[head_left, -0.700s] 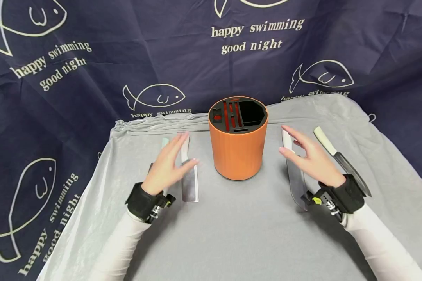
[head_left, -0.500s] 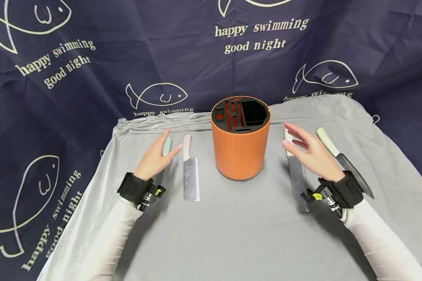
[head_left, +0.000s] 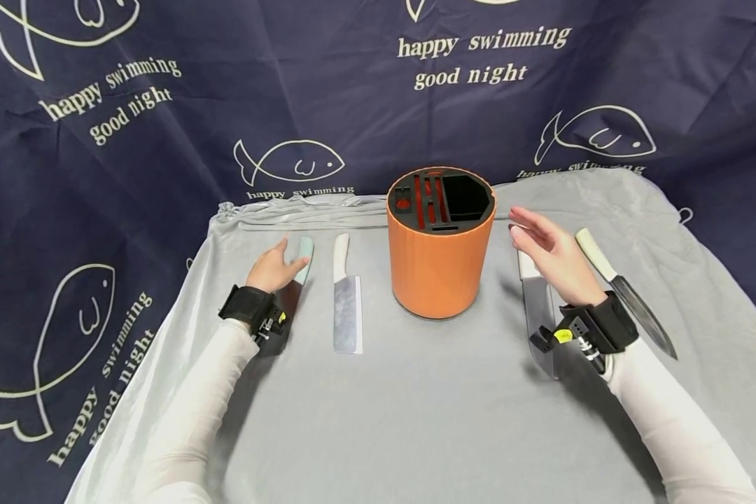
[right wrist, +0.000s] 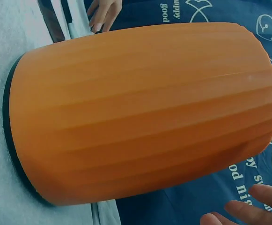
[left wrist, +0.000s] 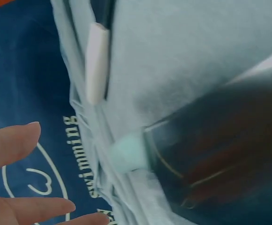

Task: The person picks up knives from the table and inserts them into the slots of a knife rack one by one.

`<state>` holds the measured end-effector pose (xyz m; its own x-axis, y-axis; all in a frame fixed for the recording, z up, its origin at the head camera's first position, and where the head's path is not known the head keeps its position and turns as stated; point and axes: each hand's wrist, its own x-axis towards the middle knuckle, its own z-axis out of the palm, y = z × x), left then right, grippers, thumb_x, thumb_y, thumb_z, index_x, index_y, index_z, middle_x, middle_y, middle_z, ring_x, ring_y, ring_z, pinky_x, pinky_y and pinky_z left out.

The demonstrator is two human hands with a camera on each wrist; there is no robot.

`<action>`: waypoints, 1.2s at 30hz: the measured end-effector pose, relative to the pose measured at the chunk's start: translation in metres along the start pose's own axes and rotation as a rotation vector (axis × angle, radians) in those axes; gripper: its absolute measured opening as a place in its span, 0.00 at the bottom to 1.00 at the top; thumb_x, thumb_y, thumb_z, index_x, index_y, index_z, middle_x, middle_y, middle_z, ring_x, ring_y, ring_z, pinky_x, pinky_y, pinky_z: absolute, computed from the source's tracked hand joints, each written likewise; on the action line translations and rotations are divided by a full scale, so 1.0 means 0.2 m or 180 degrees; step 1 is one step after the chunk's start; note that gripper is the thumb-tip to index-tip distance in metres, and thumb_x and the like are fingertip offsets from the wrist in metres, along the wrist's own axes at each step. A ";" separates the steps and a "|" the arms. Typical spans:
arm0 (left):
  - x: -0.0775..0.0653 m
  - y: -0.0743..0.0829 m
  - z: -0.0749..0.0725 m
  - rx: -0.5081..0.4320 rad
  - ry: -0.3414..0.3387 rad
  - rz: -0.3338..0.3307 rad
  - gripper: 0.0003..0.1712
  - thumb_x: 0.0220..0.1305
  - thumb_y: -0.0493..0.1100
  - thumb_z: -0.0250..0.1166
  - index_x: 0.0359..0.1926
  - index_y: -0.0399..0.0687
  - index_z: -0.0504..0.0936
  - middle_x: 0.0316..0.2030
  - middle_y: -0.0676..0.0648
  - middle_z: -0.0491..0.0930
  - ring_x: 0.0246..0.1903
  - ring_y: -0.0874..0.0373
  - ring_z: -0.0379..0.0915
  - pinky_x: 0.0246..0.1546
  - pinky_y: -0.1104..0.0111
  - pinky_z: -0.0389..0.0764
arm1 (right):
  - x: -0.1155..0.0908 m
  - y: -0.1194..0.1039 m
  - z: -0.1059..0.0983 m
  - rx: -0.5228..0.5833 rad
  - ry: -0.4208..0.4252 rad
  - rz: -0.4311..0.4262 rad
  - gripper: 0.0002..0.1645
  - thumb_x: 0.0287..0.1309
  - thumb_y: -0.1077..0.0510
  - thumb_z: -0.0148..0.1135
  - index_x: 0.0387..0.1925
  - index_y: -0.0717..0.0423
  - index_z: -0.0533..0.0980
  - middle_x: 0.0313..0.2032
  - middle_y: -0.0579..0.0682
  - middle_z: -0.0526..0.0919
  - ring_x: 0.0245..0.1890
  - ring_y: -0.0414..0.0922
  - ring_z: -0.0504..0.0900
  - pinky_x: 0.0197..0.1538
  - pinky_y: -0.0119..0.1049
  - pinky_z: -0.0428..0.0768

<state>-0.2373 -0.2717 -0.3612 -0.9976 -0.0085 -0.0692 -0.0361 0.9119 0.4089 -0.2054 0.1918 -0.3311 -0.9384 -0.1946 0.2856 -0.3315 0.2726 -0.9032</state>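
Observation:
My left hand (head_left: 274, 269) is beside a teal-handled knife (head_left: 305, 255), thumb reaching across toward the handle and fingers spread. In the left wrist view this knife's handle (left wrist: 128, 152) and broad dark blade show apart from the fingertips (left wrist: 21, 140). A white-handled cleaver (head_left: 348, 311) lies just to its right. Over on the right, my right hand (head_left: 557, 259) hovers with relaxed fingers over a white-handled knife (head_left: 537, 301), hiding part of its handle and blade, and holds nothing. Between the hands stands an orange knife holder (head_left: 437, 273) with a black slotted top.
Farther right lies a knife with a cream handle and dark blade (head_left: 642, 311). A grey cloth (head_left: 416, 420) covers the table. Right behind the holder hangs a dark blue curtain (head_left: 466, 126) with printed fish and words.
My left hand has moved left and down, off the cleaver and over to the teal-handled knife. The right hand has stayed nearly in place, while the head view has shifted slightly.

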 end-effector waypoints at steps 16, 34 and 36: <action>0.13 0.02 0.05 0.0497 -0.0013 -0.0180 0.33 0.67 0.52 0.59 0.59 0.25 0.71 0.53 0.26 0.75 0.54 0.31 0.71 0.55 0.46 0.75 | 0.10 0.00 0.01 0.1101 -0.0043 0.0212 0.36 0.69 0.53 0.56 0.70 0.67 0.59 0.61 0.53 0.71 0.58 0.38 0.74 0.53 0.24 0.79; 0.21 0.08 0.09 0.0816 0.0006 -0.0284 0.29 0.58 0.48 0.67 0.49 0.25 0.77 0.46 0.27 0.80 0.47 0.34 0.77 0.48 0.48 0.80 | 0.24 -0.09 0.06 0.1519 -0.0065 0.0356 0.37 0.67 0.53 0.58 0.68 0.71 0.60 0.55 0.48 0.76 0.51 0.38 0.77 0.52 0.24 0.80; 0.22 0.08 0.10 0.0862 -0.0014 -0.0274 0.29 0.58 0.47 0.68 0.49 0.24 0.78 0.46 0.27 0.80 0.47 0.34 0.77 0.47 0.48 0.81 | 0.25 -0.10 0.06 0.1495 -0.0060 0.0403 0.37 0.67 0.53 0.59 0.68 0.70 0.61 0.57 0.50 0.74 0.51 0.38 0.76 0.53 0.25 0.79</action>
<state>-0.2798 -0.2489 -0.3749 -0.9912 -0.0893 -0.0974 -0.1028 0.9843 0.1434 -0.2441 0.1651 -0.3028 -0.9651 -0.2056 0.1621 -0.1306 -0.1586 -0.9787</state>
